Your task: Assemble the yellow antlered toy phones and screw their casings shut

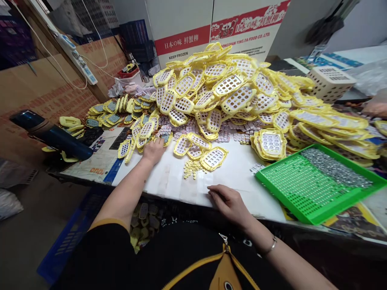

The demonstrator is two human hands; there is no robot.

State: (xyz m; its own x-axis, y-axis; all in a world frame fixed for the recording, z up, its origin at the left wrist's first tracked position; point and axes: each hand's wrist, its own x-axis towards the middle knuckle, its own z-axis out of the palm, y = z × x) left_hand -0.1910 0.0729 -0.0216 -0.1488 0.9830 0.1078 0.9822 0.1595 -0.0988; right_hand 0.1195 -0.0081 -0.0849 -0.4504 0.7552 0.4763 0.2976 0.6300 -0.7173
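Note:
My left hand (153,151) reaches to the near edge of a heap of yellow plastic casings. Its bent fingers close on a yellow casing with a grey insert (165,138), partly hidden by the hand. My right hand (228,201) rests at the table's front edge, holding nothing, its fingers loosely extended and apart from the thumb. Between the hands lies a small pile of tiny yellow buttons (192,169). Beside it is a yellow casing with a white, hole-filled panel (214,158), and more such casings (193,145) lie just behind.
A tall heap of casings (229,84) fills the back of the table (172,177). On the right, a green tray (296,185) holds small metallic parts (335,167). A dark blue flask (57,137) leans at left. A white carton (187,24) stands behind the heap.

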